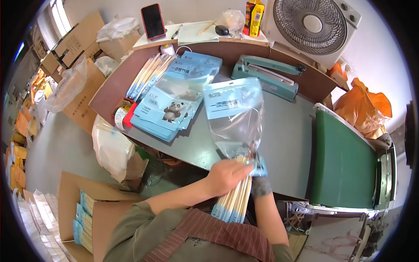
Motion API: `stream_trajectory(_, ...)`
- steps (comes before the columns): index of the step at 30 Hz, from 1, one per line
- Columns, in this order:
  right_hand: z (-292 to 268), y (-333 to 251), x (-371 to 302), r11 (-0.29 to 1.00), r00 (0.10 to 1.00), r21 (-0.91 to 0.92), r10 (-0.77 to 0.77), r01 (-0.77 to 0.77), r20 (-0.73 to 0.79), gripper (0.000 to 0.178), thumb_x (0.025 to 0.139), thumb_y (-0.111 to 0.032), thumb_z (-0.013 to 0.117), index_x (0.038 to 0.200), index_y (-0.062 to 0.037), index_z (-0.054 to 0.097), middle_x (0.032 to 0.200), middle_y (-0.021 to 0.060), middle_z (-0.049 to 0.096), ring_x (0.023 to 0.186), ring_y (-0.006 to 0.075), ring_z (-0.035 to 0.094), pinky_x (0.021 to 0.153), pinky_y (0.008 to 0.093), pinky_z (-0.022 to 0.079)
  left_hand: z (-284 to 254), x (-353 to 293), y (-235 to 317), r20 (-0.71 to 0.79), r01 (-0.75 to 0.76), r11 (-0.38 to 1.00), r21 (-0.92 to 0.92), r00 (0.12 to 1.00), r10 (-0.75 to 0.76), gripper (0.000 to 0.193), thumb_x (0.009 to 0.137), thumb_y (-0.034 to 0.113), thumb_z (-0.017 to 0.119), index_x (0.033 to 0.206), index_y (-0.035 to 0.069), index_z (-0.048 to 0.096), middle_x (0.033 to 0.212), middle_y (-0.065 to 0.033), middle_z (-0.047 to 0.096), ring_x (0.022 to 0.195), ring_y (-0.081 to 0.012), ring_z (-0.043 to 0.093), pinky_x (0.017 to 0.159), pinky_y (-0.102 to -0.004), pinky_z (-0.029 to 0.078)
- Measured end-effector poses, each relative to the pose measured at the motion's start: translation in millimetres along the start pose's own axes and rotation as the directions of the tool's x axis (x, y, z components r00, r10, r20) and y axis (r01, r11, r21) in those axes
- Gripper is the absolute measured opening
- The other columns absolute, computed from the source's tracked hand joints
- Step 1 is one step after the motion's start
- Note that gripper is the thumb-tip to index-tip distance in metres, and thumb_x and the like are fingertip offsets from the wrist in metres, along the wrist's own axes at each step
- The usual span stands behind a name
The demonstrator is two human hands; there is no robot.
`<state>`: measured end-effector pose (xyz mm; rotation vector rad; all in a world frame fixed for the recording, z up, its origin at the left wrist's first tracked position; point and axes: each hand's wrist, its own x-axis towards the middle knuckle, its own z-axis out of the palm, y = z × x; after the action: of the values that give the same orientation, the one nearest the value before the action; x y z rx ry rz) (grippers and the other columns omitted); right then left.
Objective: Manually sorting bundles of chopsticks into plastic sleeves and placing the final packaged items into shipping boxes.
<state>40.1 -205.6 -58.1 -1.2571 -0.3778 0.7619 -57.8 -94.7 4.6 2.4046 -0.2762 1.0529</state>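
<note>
My left hand [228,175] is closed round a bundle of wooden chopsticks [238,196] with blue-printed wrappers at their lower ends. The bundle's upper ends meet the near end of a clear plastic bag [235,131], which has a pale blue printed panel at its far end. At that near end, my right hand [260,185], dark grey at the wrist, holds the bag; its fingers are mostly hidden behind the bag and a blue flap. Further off on the table, a stack of flat blue bags [163,109] lies left of the held one.
Wrapped chopsticks [150,72] and a red tape dispenser [124,114] lie by the bags on the grey table [286,144]. A teal heat sealer [266,78] stands at the back, with a green conveyor belt [340,161] at right. Lower left, a cardboard box [111,218] holds filled packs.
</note>
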Motion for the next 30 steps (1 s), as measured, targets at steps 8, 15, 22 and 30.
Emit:
stream_trajectory(8,5.1,-5.5,-145.3,0.952,0.944,-0.030,0.298,-0.305,-0.139,0.040,0.078,-0.026,0.069,0.105,-0.0072,0.046,0.099,0.0061,0.056,0.092,0.0159,0.056,0.073,0.0279,0.048,-30.0,-86.8,7.8,0.183,0.436,0.871,-0.227,0.898,-0.401,0.058,0.067,0.009,0.065,0.121,0.004,0.045,0.104,-0.0134,0.047,0.092,-0.0282,0.051,0.073,-0.0323,0.046)
stream_trajectory(15,0.2,-44.8,-46.1,0.290,0.872,-0.951,-0.432,-0.106,-0.229,0.058,0.073,-0.011,0.063,0.126,-0.0155,0.041,0.085,0.0147,0.059,0.070,0.0344,0.058,0.059,0.0408,0.046,-2.7,-16.0,-30.8,0.127,0.472,0.846,-0.248,0.882,-0.454,0.055,0.069,0.001,0.058,0.121,0.003,0.041,0.110,-0.0173,0.045,0.094,-0.0352,0.051,0.075,-0.0370,0.047)
stream_trajectory(22,-44.1,4.2,-147.6,0.121,0.975,-0.986,-0.203,0.112,0.086,0.065,0.075,-0.009,0.055,0.135,-0.0075,0.030,0.097,0.0115,0.058,0.083,0.0249,0.058,0.068,0.0343,0.048,-38.4,-139.9,5.9,0.363,0.369,0.927,-0.069,0.875,-0.321,0.043,0.065,0.010,0.067,0.106,0.011,0.054,0.104,-0.0114,0.048,0.086,-0.0283,0.057,0.063,-0.0336,0.050)
stream_trajectory(30,12.5,-185.5,-109.8,0.352,0.715,-0.860,-0.698,0.370,0.022,0.026,0.084,-0.022,0.057,0.098,-0.0024,0.065,0.084,0.0105,0.065,0.069,0.0174,0.062,0.060,0.0285,0.048,-127.1,96.5,32.7,0.309,0.571,0.670,-0.475,0.821,-0.480,0.013,0.083,-0.001,0.051,0.096,-0.001,0.055,0.071,-0.0020,0.056,0.055,-0.0069,0.052,0.050,-0.0195,0.042)
